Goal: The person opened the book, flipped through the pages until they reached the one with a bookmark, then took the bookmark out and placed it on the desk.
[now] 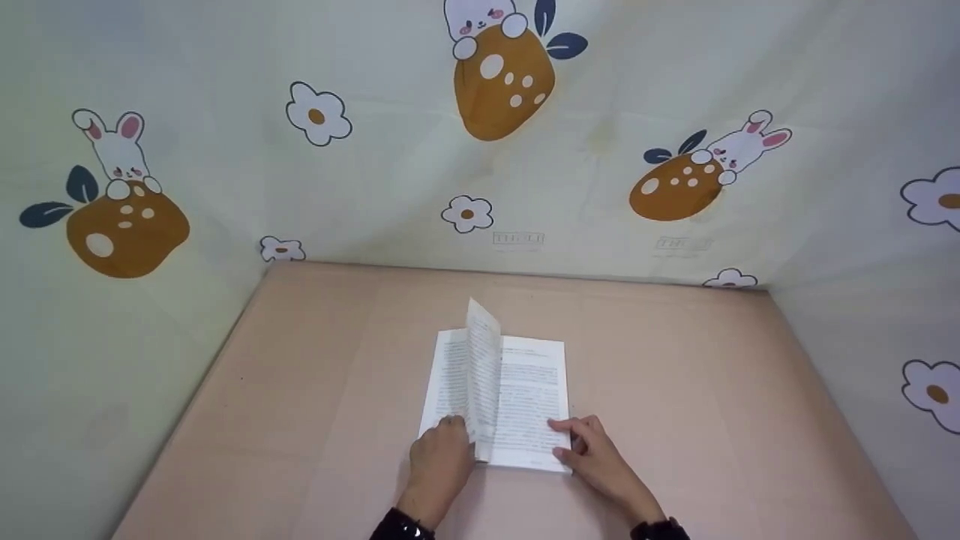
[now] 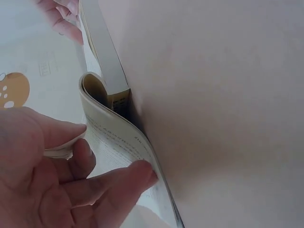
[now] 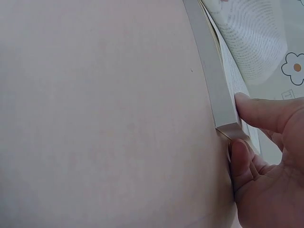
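An open book (image 1: pixel 529 405) lies on the tabletop, its thick stack of pages on the right side. One page (image 1: pixel 484 375) stands upright near the spine, its top leaning left. My left hand (image 1: pixel 442 454) is at the lower left of the book. In the left wrist view its thumb and a curled finger pinch the edge of a raised page (image 2: pixel 61 151), while another fingertip presses on the thin left-hand pages (image 2: pixel 118 142). At the lower right corner my right hand (image 1: pixel 604 465) grips the thick side, thumb (image 3: pixel 256 110) on top and fingers under the edge.
The tabletop (image 1: pixel 315 390) is a plain pinkish-tan surface around the book. Pale cloth walls (image 1: pixel 390 172) with printed rabbits, fruit and flowers enclose it at the back and both sides. Dark shiny cuffs (image 1: pixel 401 525) cover both wrists.
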Motion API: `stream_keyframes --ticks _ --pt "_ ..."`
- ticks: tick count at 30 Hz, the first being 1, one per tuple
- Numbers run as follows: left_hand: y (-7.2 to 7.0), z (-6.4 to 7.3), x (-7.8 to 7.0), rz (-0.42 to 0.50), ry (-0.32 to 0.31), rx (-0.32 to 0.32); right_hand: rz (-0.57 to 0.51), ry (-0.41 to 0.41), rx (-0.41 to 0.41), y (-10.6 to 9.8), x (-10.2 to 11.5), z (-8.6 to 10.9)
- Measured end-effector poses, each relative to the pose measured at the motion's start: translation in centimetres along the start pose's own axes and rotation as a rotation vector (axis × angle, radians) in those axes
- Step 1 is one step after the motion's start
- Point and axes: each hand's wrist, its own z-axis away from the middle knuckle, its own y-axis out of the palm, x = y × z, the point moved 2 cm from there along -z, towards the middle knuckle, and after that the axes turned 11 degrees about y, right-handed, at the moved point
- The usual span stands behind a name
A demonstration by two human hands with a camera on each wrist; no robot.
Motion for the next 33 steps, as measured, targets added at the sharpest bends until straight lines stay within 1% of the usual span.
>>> stream_keyframes --ticks 6,12,15,18,22,27,29,33 --pt "0.3 0.1 0.4 0.032 -0.061 0.025 -0.008 0.0 0.001 0.1 -0.2 -0.2" --pt "0.5 0.1 1.1 0.1 -0.146 0.043 0.006 -0.005 0.015 0.0 -0.1 -0.1" --pt "0.7 0.0 1.2 0.127 -0.172 0.042 0.008 -0.012 0.013 0.0 0.1 0.1" --pt "0.8 0.0 1.1 0.14 -0.17 0.026 0.009 -0.019 0.007 0.0 0.1 0.1" --pt "0.8 -0.2 0.9 0.136 -0.164 0.001 0.001 -0.027 0.011 0.0 0.1 0.2" --pt "0.8 -0.4 0.7 0.116 -0.164 0.008 0.0 -0.031 0.014 0.0 0.1 0.2" --pt "0.8 -0.4 0.7 0.122 -0.163 0.007 -0.001 -0.031 0.016 0.0 0.2 0.2" --pt "0.8 -0.5 0.5 0.103 -0.14 -0.025 -0.018 -0.026 0.018 -0.1 0.2 0.3"
